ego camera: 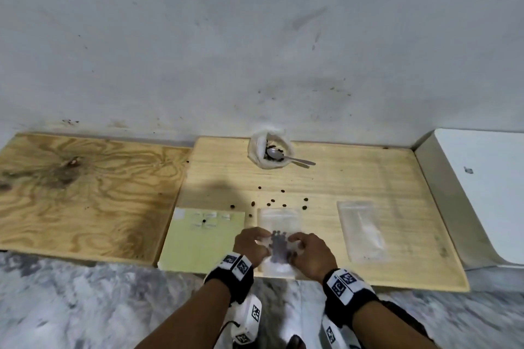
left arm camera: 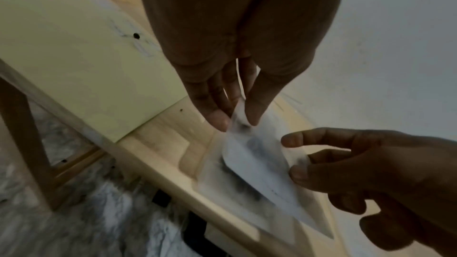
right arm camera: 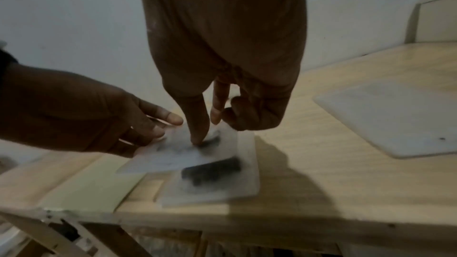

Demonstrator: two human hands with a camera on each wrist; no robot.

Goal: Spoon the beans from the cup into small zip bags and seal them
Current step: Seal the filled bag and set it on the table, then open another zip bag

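A small clear zip bag [ego camera: 279,245] with dark beans inside is lifted just off the near table edge. My left hand [ego camera: 256,241] pinches its left side between thumb and fingers [left arm camera: 219,120]. My right hand [ego camera: 297,239] pinches the right side, its thumb pressed on the plastic [right arm camera: 205,130]. A second bag with beans [right arm camera: 212,173] lies flat beneath it. At the back of the table stands the white cup [ego camera: 268,151] of beans, with the metal spoon [ego camera: 295,160] resting in it, handle to the right.
Loose beans [ego camera: 272,201] are scattered between the cup and the bags. A stack of empty clear bags [ego camera: 361,231] lies to the right. A pale yellow sheet [ego camera: 204,244] with small labels lies to the left. A white box [ego camera: 482,193] stands at far right.
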